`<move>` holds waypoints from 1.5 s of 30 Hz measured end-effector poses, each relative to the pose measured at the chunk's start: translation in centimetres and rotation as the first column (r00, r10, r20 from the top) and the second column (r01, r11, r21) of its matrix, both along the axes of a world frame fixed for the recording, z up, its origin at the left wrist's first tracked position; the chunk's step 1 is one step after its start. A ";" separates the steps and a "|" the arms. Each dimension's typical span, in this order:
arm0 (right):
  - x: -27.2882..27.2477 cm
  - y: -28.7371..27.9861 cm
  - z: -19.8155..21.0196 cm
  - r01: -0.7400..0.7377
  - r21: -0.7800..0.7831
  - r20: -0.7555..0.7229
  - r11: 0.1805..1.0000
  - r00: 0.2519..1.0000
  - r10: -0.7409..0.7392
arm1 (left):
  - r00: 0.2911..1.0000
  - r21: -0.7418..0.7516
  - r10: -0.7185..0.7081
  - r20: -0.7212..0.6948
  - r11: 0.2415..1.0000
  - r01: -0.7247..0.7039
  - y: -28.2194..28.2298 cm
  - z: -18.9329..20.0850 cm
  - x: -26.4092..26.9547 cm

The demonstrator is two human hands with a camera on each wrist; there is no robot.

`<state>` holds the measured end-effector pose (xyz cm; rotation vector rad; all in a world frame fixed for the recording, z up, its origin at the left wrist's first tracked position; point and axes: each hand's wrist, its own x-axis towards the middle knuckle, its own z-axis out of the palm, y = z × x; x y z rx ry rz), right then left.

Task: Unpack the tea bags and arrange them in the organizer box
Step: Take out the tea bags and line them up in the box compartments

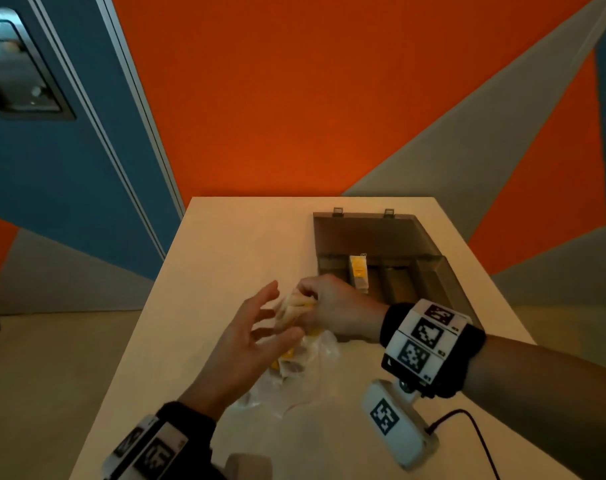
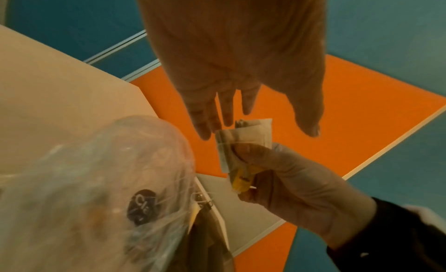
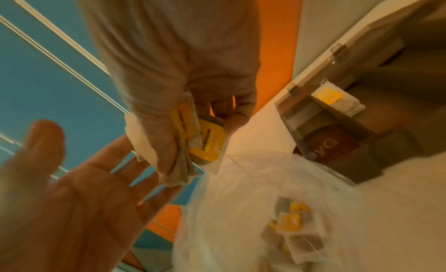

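Note:
My right hand (image 1: 312, 299) grips a small bundle of tea bags (image 1: 294, 308) with yellow tags, held just above a clear plastic bag (image 1: 308, 362). That bag lies on the table and holds more loose tea bags (image 3: 294, 224). My left hand (image 1: 260, 317) is open, fingers spread, palm facing the bundle, close beside it. In the right wrist view the bundle (image 3: 200, 137) sits between thumb and curled fingers. The dark translucent organizer box (image 1: 429, 271) stands open to the right. One of its compartments holds a stack of tea bags (image 1: 358, 273).
The box lid (image 1: 370, 233) lies flat behind the compartments. The cream table (image 1: 225, 254) is narrow, with edges close on the left and far side. A white tagged device (image 1: 395, 424) with a dark cable hangs below my right wrist.

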<state>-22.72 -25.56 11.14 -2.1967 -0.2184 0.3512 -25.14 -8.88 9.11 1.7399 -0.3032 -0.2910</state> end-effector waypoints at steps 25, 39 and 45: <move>-4.3 -4.0 4.6 0.171 0.190 0.043 0.967 0.982 -0.182 | 0.993 -0.291 -0.031 -0.115 0.957 -0.004 -5.2 3.5 -0.7; -5.3 -6.3 4.7 0.443 0.577 -0.225 0.686 0.894 -0.388 | 0.858 -0.623 -0.154 -0.491 0.750 -0.222 -7.3 4.3 -0.9; -5.8 -6.7 5.2 0.460 0.601 -0.219 0.654 0.881 -0.420 | 0.861 -0.639 -0.149 -0.486 0.733 -0.234 -8.1 4.5 -1.1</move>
